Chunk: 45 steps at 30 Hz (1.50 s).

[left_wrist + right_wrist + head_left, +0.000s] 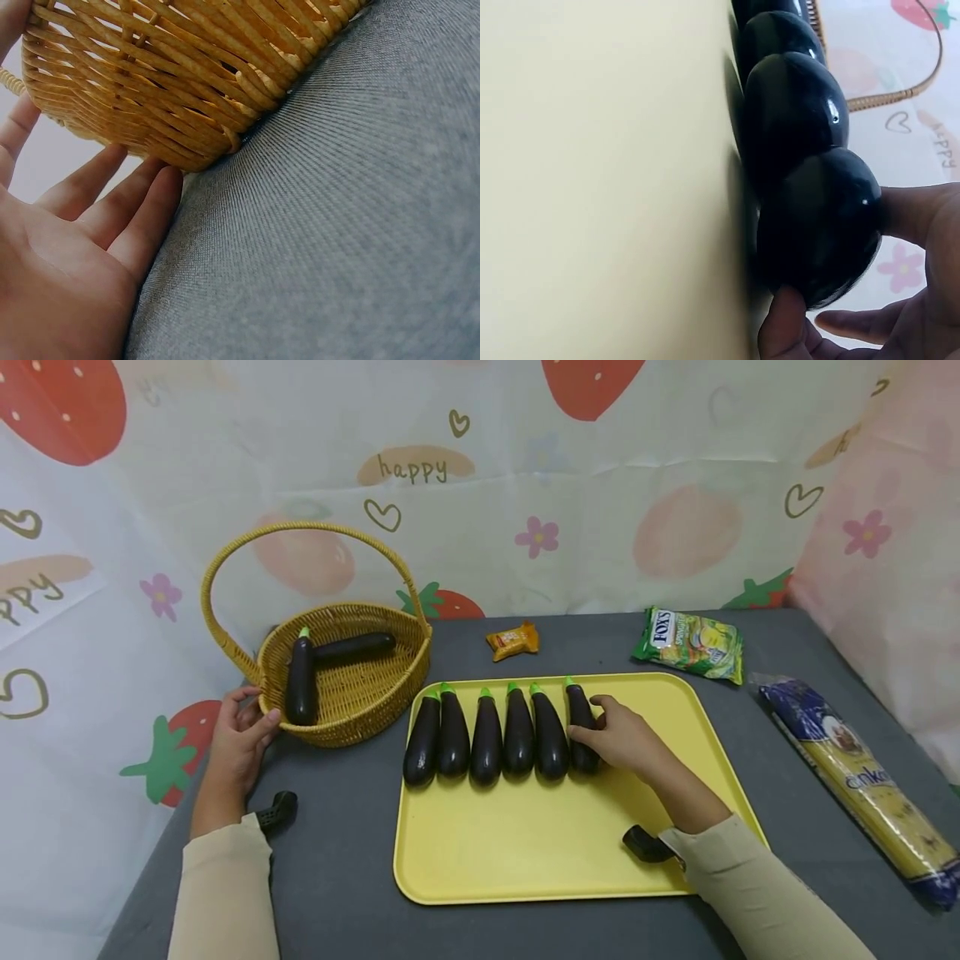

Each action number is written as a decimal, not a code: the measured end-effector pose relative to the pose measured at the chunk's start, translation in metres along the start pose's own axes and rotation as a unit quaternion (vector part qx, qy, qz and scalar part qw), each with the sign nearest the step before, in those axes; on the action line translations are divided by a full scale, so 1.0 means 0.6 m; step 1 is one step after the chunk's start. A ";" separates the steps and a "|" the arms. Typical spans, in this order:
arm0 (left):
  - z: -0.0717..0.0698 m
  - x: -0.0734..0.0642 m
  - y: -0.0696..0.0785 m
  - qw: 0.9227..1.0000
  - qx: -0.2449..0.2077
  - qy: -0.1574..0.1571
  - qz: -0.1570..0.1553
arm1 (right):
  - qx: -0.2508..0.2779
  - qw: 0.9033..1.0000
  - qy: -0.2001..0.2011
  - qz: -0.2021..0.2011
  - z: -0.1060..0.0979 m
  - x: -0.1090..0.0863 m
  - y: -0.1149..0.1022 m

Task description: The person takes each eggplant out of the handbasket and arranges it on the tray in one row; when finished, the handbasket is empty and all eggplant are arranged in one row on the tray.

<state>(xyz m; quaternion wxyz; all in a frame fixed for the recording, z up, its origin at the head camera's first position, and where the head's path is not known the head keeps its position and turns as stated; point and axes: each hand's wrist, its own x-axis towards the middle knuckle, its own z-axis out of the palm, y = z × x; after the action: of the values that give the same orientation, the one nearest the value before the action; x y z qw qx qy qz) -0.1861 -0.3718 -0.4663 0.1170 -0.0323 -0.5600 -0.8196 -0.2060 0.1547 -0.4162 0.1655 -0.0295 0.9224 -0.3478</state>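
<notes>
On the gray table [337, 860] before you, the yellow tray [510, 852] carries six eggplants in a row along its far side, its near part bare. To its left stands the wicker basket [375, 714], two eggplants inside; to its right lies a long packet [862, 777], with a green candy bag [693, 643] behind. Your left hand [242, 743] rests its extended, spread fingers against the basket's outer wall. Your right hand [626, 739] pinches the row's rightmost eggplant [578, 706] between thumb and fingers, low over the tray; whether it touches the surface is hard to tell. Judging by the count, the lineup looks mostly complete, with the basket's upright eggplant [302, 681] and crosswise eggplant [358, 647] outside it. Smallest, an orange wrapper [513, 641] lies behind the tray.
</notes>
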 end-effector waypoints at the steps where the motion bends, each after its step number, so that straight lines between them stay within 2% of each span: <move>1: 0.000 0.000 0.000 1.000 0.002 0.001 0.001 | -0.002 1.000 -0.001 -0.001 -0.001 0.000 -0.002; 5: -0.001 0.002 -0.001 1.000 0.011 0.003 0.001 | -0.025 1.000 0.006 -0.010 -0.016 0.004 -0.012; 9: -0.003 0.000 -0.001 1.000 0.021 0.005 -0.001 | -0.056 0.997 0.019 -0.042 -0.035 0.014 -0.035; 14: -0.007 -0.002 0.000 1.000 0.022 0.010 -0.007 | -0.076 0.993 0.017 -0.094 -0.027 0.048 -0.104; 17: -0.008 0.001 -0.001 0.999 0.025 0.015 -0.013 | -0.076 0.989 -0.004 -0.124 0.000 0.078 -0.164; 24: 0.000 0.010 -0.008 1.000 0.022 0.010 -0.017 | -0.050 0.977 -0.079 -0.190 0.094 0.143 -0.308; 30: 0.002 0.007 -0.014 0.999 0.028 0.013 -0.033 | -0.018 0.966 -0.107 -0.234 0.186 0.173 -0.395; 35: 0.007 0.007 -0.009 0.998 0.051 0.018 -0.046 | -0.017 0.972 -0.115 -0.206 0.251 0.187 -0.434; 39: 0.007 0.005 -0.003 0.998 0.054 0.025 -0.033 | 0.026 0.977 -0.124 -0.169 0.288 0.197 -0.461; 45: 0.003 0.001 0.009 0.999 0.046 0.020 -0.019 | 0.125 0.968 -0.182 -0.118 0.319 0.204 -0.492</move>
<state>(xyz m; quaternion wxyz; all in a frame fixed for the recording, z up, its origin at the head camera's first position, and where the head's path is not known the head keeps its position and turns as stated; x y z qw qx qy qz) -0.1855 -0.3724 -0.4607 0.1138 0.0004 -0.5949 -0.7957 -0.2768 -0.2101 -0.3934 0.2911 -0.1801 0.8156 -0.4664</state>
